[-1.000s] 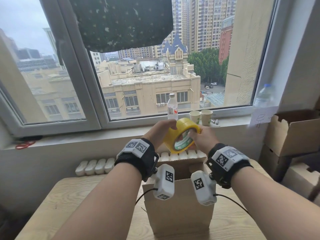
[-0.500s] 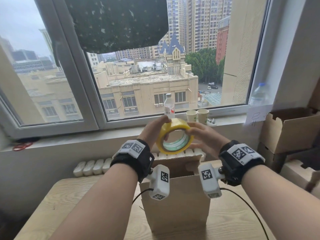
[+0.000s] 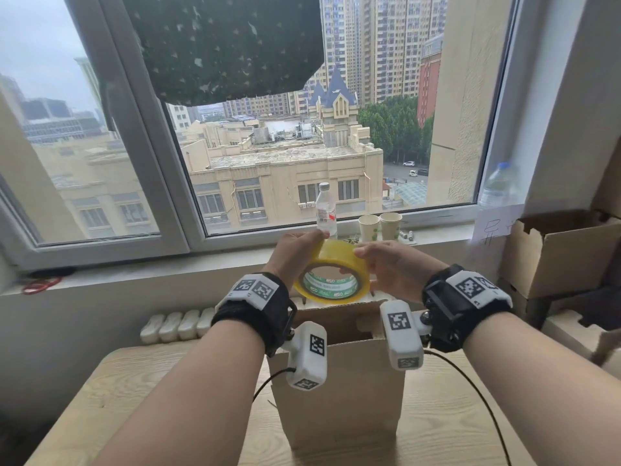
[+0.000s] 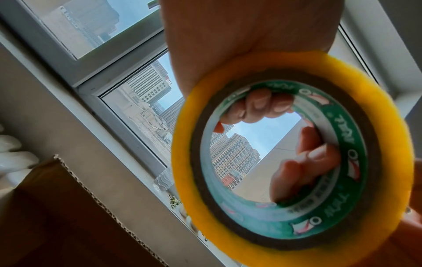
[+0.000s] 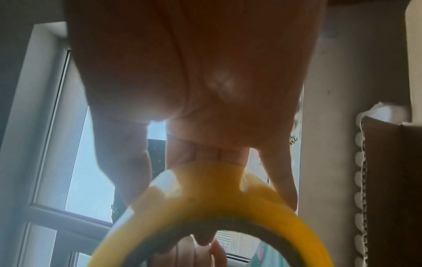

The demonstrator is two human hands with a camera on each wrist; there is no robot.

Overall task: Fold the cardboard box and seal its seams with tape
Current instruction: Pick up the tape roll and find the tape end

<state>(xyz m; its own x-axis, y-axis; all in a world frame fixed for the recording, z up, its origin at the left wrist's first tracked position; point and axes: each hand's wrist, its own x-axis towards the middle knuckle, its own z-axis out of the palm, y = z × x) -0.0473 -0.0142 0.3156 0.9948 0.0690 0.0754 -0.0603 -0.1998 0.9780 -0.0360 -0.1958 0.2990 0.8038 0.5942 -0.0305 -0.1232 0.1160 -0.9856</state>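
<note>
Both hands, left hand (image 3: 293, 255) and right hand (image 3: 396, 269), grip tape roll (image 3: 331, 271) above cardboard box (image 3: 339, 391).

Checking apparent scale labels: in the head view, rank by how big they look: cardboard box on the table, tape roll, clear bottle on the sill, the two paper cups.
1. cardboard box, largest by far.
2. tape roll, held nearer the camera, which inflates it.
3. clear bottle, base hidden behind the left hand.
4. paper cups: the pair look alike, so unranked.

Both forearms reach forward, raised. The left hand (image 3: 291, 255) and the right hand (image 3: 393, 269) face each other, fingers curled around the yellow tape roll (image 3: 331, 272) held between them.
</note>
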